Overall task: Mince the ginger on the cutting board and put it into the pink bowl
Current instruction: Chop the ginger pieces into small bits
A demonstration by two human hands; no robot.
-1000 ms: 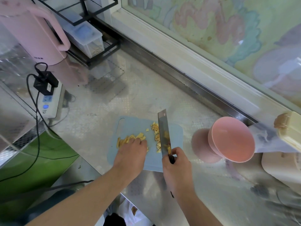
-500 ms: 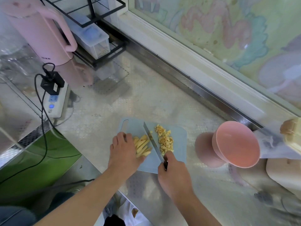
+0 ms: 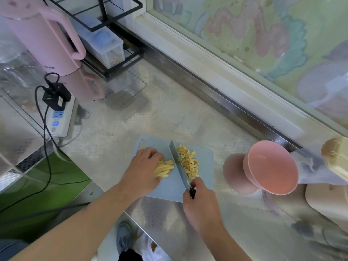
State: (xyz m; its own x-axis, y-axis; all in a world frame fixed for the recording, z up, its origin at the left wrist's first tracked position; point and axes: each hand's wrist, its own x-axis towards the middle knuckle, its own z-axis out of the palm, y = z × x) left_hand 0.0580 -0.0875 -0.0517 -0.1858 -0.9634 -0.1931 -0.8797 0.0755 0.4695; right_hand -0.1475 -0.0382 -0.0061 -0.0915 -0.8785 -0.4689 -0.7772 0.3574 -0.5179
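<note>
A pale blue cutting board point(image 3: 204, 157) lies on the steel counter. On it, yellow ginger strips point(image 3: 164, 168) lie bunched under the fingers of my left hand point(image 3: 142, 170), which holds them down. My right hand point(image 3: 200, 202) grips the black handle of a knife point(image 3: 178, 163), whose blade stands edge-down on the board between the strips and a pile of diced ginger point(image 3: 188, 162) to its right. The pink bowl point(image 3: 271, 168) stands right of the board, its inside showing nothing.
A pink kettle point(image 3: 43, 38) and a power strip point(image 3: 58, 117) with black plugs and cables sit at the back left. A black wire rack holds a clear box point(image 3: 105, 46). Beige containers point(image 3: 335, 161) crowd the right edge. The counter's front edge runs below the board.
The knife turned from lying flat against the diced pile to cutting edge-down beside the strips. My left hand regrouped the strips and shifted slightly left.
</note>
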